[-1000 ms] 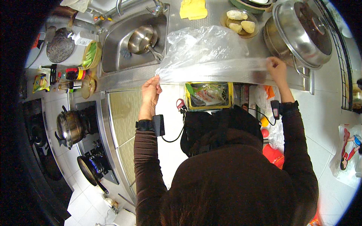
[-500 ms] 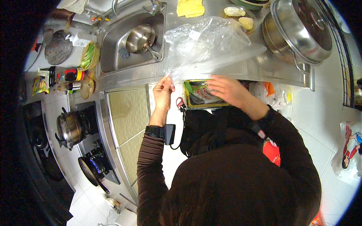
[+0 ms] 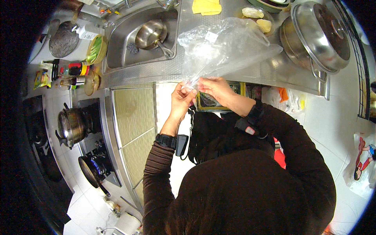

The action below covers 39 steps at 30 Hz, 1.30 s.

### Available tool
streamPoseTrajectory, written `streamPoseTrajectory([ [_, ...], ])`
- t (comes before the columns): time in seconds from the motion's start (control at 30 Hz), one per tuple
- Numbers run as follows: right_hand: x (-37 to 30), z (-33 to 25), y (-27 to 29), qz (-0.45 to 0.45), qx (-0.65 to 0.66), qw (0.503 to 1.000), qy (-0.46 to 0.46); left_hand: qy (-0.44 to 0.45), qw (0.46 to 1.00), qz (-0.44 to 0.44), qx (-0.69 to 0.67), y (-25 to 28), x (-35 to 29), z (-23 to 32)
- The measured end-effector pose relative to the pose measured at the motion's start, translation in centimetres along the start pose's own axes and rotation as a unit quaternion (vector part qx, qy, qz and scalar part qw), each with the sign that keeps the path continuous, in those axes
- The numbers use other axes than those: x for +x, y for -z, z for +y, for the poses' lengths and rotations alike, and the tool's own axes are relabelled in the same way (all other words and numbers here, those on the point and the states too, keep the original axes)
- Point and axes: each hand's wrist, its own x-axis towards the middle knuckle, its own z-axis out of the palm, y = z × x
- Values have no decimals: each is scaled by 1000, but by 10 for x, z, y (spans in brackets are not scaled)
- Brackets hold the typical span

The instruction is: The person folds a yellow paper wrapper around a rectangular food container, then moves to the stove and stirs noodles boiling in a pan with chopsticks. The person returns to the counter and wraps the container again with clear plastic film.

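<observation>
A clear plastic bag [image 3: 235, 49] lies spread over the steel counter, its gathered end hanging at the front edge. My left hand [image 3: 182, 102] pinches that end between thumb and fingers. Close beside it, my right hand [image 3: 219, 92] has its fingertips closed on the same bunched plastic. Both hands are just in front of the counter edge, nearly touching. Beneath my right hand a yellow-rimmed container [image 3: 243, 90] shows in part, its contents mostly hidden by the hand.
A steel sink [image 3: 117, 43] at the left holds a saucepan [image 3: 150, 35] and a scouring pad. On the counter are a yellow cloth [image 3: 206, 6], a plate with pale pieces and a large lidded steel pot [image 3: 297, 39]. A frying pan [image 3: 89, 172] and another pot [image 3: 71, 127] sit on the stove.
My right hand has moved left from above the container and taken hold of the bag's end next to my left hand. The view has shifted slightly.
</observation>
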Motion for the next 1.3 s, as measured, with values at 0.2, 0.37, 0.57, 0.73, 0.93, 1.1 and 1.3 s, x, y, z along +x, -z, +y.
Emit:
streamPoseTrajectory([
  [0.2,16,-18,31,21,181,982,44,46,997,-61,-10,1,-9,3],
  [0.37,29,-48,76,54,167,983,61,76,993,-95,6,15,-14,1],
  [0.57,34,-82,120,122,261,955,72,131,982,-131,41,41,-17,-5],
  [0.73,35,-110,159,139,338,927,88,168,975,-127,65,67,-15,-14],
  [0.93,34,-134,188,158,307,928,143,199,977,-72,29,86,-14,-26],
  [1.1,10,-148,178,208,111,934,267,179,983,-38,-12,101,-7,-32],
  [1.3,8,-146,170,280,-122,910,282,142,990,14,9,98,4,-41],
])
